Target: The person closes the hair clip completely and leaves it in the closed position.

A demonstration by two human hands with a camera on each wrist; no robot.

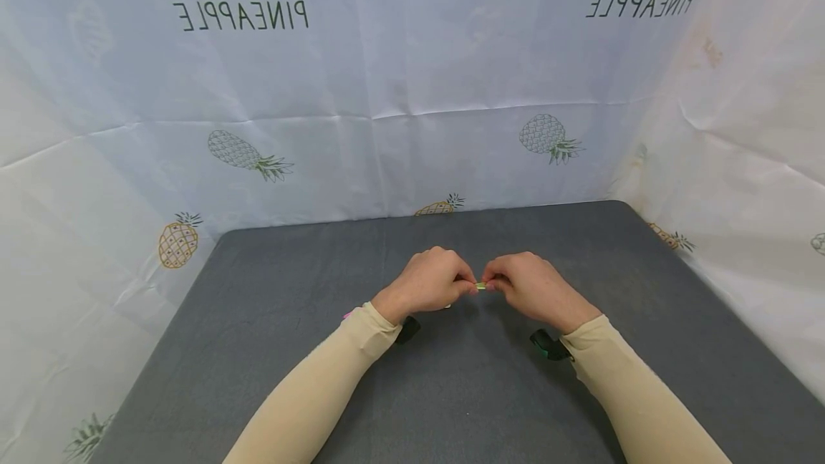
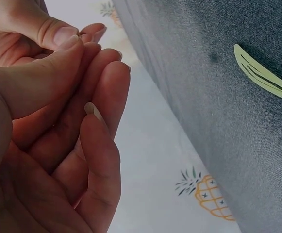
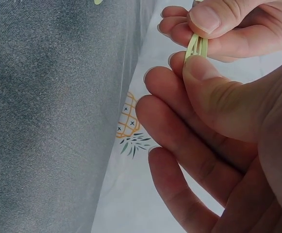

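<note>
Between my two hands is a small pale green snap hair clip [image 3: 196, 46], pinched at both ends. My left hand [image 1: 433, 279] holds one end between thumb and forefinger. My right hand [image 1: 535, 288] grips the opposite end, its thumb pressed over the clip. In the right wrist view the clip's narrow strips show between the thumbs; in the left wrist view fingers hide it. A second pale green hair clip [image 2: 262, 75] lies on the grey table, and in the head view most of it is behind my left hand.
The dark grey table [image 1: 283, 392] reaches back to a white pineapple-print curtain [image 1: 387, 163], which also hangs along both sides. A dark wrist camera [image 1: 550, 344] sits at my right cuff, another dark wrist camera [image 1: 407, 330] at my left. Something pink [image 1: 346, 315] peeks out beside the left cuff.
</note>
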